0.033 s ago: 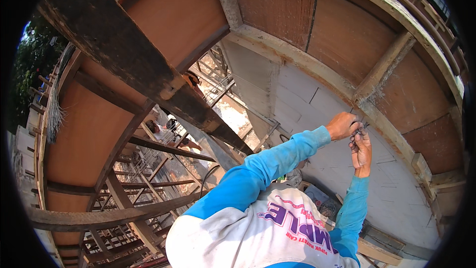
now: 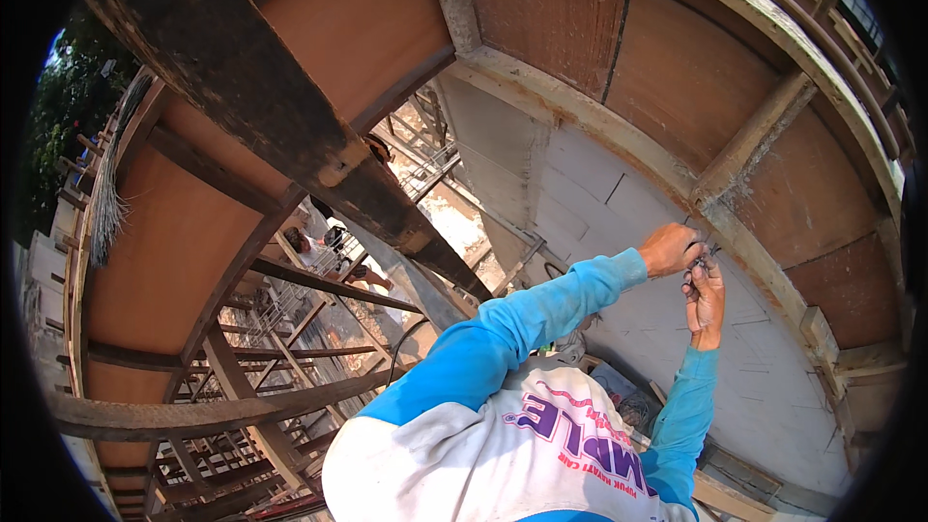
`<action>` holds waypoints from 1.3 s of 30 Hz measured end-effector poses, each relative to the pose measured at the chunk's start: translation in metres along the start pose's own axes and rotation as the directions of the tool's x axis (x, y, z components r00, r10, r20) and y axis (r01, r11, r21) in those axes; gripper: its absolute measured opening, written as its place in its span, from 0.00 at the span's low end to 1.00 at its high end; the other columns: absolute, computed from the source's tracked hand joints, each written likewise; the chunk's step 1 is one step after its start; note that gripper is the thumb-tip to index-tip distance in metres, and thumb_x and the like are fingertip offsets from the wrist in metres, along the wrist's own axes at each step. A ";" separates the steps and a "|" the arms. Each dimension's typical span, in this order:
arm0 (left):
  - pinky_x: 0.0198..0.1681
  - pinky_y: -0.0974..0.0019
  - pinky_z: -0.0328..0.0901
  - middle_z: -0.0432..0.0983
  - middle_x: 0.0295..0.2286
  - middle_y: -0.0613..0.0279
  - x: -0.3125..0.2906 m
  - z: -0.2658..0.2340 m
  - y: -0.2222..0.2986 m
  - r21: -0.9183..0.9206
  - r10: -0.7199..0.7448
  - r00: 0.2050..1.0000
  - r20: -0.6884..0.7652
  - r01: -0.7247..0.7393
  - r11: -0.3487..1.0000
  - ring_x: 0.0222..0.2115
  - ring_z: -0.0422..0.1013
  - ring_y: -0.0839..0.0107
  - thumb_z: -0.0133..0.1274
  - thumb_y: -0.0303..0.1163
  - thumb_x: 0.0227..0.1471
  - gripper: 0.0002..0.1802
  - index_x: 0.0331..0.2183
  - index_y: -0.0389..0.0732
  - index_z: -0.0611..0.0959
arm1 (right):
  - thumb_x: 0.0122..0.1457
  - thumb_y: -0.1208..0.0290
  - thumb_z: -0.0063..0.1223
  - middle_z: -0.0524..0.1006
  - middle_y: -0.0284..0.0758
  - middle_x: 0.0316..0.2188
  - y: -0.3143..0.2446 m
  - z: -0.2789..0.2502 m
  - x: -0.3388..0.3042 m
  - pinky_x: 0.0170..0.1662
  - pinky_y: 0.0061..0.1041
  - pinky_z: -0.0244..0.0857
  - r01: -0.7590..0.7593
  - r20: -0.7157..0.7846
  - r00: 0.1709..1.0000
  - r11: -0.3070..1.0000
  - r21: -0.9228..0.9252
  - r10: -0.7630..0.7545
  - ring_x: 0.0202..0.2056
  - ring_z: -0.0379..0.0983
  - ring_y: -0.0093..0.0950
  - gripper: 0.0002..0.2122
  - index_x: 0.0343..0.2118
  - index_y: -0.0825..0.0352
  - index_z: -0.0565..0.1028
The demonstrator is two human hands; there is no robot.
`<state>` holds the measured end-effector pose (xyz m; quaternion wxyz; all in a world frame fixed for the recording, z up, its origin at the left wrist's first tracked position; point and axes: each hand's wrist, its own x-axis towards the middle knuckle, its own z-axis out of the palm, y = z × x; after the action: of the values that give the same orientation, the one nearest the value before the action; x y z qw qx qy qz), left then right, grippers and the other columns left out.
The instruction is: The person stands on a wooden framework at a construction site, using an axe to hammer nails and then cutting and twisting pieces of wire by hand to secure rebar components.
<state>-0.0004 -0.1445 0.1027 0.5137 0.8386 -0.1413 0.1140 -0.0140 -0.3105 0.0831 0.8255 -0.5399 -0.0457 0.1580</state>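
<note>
Both my hands are raised and close together in front of the pale block wall [image 2: 609,217], beside the lower beam of the wooden formwork [image 2: 667,174]. My left hand [image 2: 669,249] comes in from the left with its fingers curled in a pinch. Just under it, my right hand [image 2: 705,300] points upward, and its bent fingers nearly meet the left fingertips. Between the fingertips are small, thin, dark strands that look like wire; the fingers partly cover them. Light blue sleeves cover both arms.
A heavy dark timber beam [image 2: 232,97] crosses diagonally at upper left. A bundle of thin grey wire [image 2: 111,203] hangs over the left formwork panel [image 2: 179,280]. Below are scaffold timbers [image 2: 242,406] and a person [image 2: 309,246] at a lower level.
The view has shifted very slightly. My hands stay together in nearly the same place, with only a small movement of the fingers.
</note>
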 end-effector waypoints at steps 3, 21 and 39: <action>0.28 0.50 0.65 0.74 0.22 0.41 -0.002 0.004 0.000 -0.035 -0.061 0.997 -0.057 0.059 0.998 0.24 0.70 0.44 0.49 0.35 0.50 0.13 0.24 0.33 0.78 | 0.54 0.72 0.60 0.75 0.27 0.29 -0.001 0.003 0.003 0.28 0.13 0.63 0.026 -0.060 0.998 0.985 -0.170 -0.036 0.30 0.69 0.17 0.16 0.45 0.67 0.73; 0.27 0.49 0.65 0.73 0.21 0.42 -0.009 -0.007 0.009 -0.033 -0.193 0.977 -0.094 0.191 0.981 0.24 0.71 0.45 0.51 0.34 0.43 0.12 0.22 0.33 0.79 | 0.58 0.73 0.55 0.72 0.37 0.48 -0.001 0.015 0.017 0.41 0.17 0.69 0.036 -0.131 0.989 0.971 -0.237 -0.069 0.42 0.73 0.23 0.20 0.52 0.72 0.65; 0.26 0.62 0.64 0.73 0.23 0.54 -0.011 0.004 -0.028 -0.226 -0.024 1.000 -0.015 0.020 0.974 0.23 0.70 0.65 0.49 0.39 0.55 0.18 0.25 0.33 0.80 | 0.56 0.73 0.57 0.78 0.38 0.35 0.015 -0.004 0.012 0.29 0.20 0.71 -0.013 0.044 0.999 1.000 0.021 0.012 0.31 0.75 0.24 0.21 0.52 0.70 0.67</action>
<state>-0.0004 -0.1351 0.0740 0.6083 0.7751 -0.1395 0.0991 -0.0050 -0.3044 0.0667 0.8289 -0.5279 -0.0588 0.1754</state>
